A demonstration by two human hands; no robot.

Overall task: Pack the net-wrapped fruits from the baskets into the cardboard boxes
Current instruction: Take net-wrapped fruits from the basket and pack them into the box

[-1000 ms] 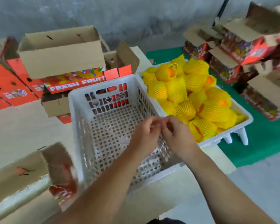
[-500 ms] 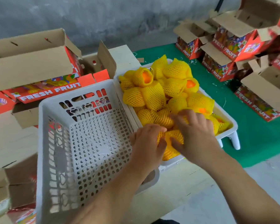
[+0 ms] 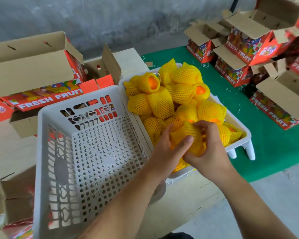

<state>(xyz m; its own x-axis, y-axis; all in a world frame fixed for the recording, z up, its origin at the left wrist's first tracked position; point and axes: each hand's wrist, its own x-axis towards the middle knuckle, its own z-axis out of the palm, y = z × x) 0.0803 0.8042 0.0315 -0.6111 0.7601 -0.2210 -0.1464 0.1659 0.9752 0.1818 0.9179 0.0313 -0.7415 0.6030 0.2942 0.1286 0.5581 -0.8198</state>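
Cardboard boxes (image 3: 33, 69) printed FRESH FRUIT crowd the left of the frame on the pale counter (image 3: 10, 152), hard against the white perforated basket (image 3: 86, 107), whose holed floor lies bare at centre. Just right, touching it, the second basket (image 3: 238, 133) is heaped with net-wrapped fruits (image 3: 155, 104); at its near edge the left hand (image 3: 169, 150) and right hand (image 3: 209, 149) both curl their grip round one wrapped fruit (image 3: 188, 133). Green cloth (image 3: 274, 152) and more open boxes (image 3: 245, 44) fill the right, under a grey wall (image 3: 128, 18).
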